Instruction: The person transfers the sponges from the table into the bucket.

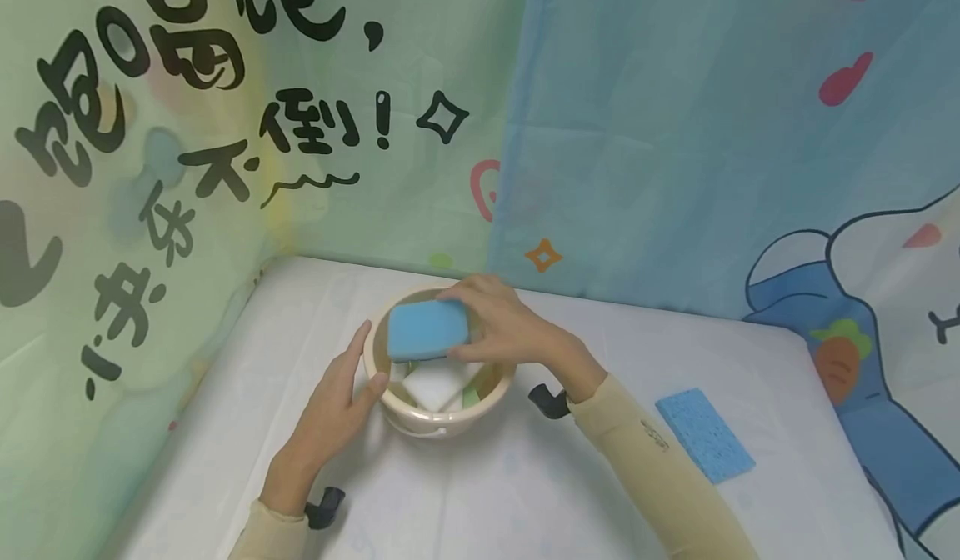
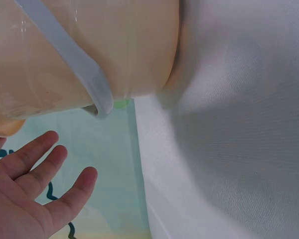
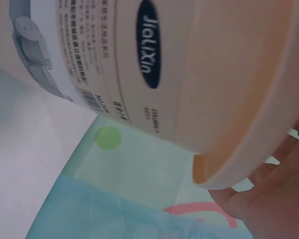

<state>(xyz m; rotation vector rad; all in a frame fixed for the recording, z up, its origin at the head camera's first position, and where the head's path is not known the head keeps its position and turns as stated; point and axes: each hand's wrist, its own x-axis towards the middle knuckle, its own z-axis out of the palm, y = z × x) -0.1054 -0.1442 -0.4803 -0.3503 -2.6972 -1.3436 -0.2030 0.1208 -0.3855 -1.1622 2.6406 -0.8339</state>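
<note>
A beige bucket stands on the white table. My right hand pinches a blue sponge over the bucket's mouth. Inside lie a white sponge and a bit of green one. My left hand rests against the bucket's left side, fingers straight, thumb on the rim. In the left wrist view the bucket and its grey handle fill the top, with the left hand spread below. The right wrist view shows the bucket's labelled wall and the right hand's fingers under the rim.
A second blue sponge lies flat on the table to the right of my right forearm. A green printed curtain closes off the left and back, a blue one the back right. The table's left edge runs along the green curtain.
</note>
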